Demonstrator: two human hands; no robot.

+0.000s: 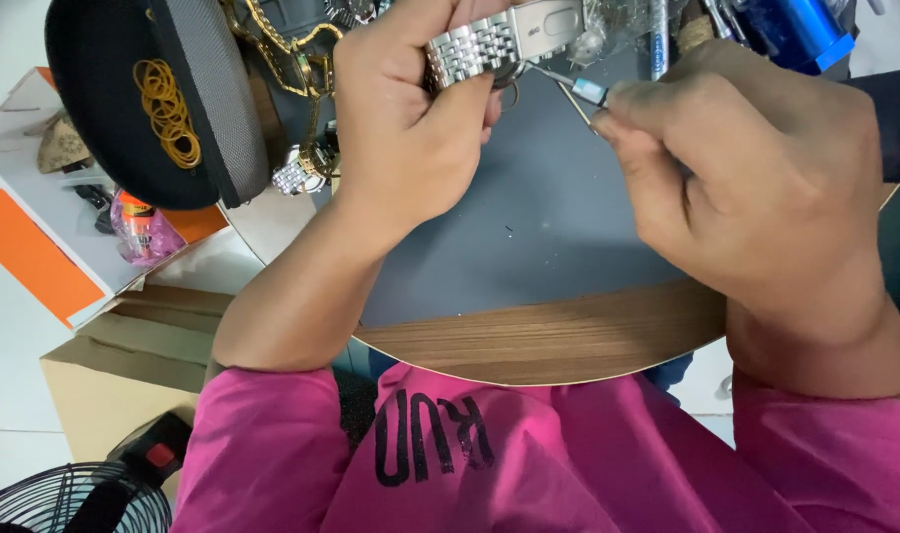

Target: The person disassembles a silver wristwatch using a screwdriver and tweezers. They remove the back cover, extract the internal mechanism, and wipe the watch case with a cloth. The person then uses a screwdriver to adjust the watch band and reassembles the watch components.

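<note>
My left hand (pixel 410 118) grips a silver metal watch bracelet (pixel 489 44) with a polished clasp, held above the dark grey mat (pixel 529 227). My right hand (pixel 756 178) pinches a thin pin tool (pixel 568 84) with a pale blue collar. Its fine metal tip points left and touches the bracelet's lower edge near the clasp. Both hands hover over the round wooden table (pixel 548 341).
A black round case (pixel 124 99) holding yellow rubber bands sits at the upper left, next to gold chains (pixel 292 49) and a small sparkling watch (pixel 297 176). A blue cylinder (pixel 800 30) lies top right. Below left are a cardboard box (pixel 114 380), a fan (pixel 65 498) and an orange-white box (pixel 35 227).
</note>
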